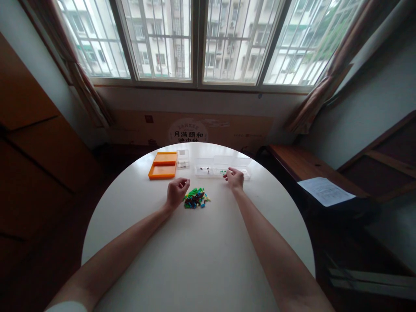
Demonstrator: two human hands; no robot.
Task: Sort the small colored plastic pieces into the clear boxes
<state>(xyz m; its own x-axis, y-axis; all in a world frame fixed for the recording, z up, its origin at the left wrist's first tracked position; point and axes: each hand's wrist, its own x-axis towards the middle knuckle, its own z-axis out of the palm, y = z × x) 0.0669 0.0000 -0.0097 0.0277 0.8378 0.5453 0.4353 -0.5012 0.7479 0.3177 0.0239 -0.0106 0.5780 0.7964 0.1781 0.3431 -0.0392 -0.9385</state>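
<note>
A small heap of coloured plastic pieces [196, 198], green, blue, yellow and dark, lies on the round white table [195, 260]. My left hand [177, 191] rests just left of the heap with its fingers curled in a loose fist; what it holds, if anything, is hidden. My right hand [234, 178] hovers at the front edge of a clear compartment box [224, 170], fingers pinched together over a few green pieces in it. Whatever sits in that pinch is too small to make out.
An open orange case [163, 166] lies at the table's far left, with a small clear box [183, 159] beside it. A dark wooden bench with a sheet of paper [325, 191] stands to the right. Barred windows and curtains are behind; a wooden cabinet stands left.
</note>
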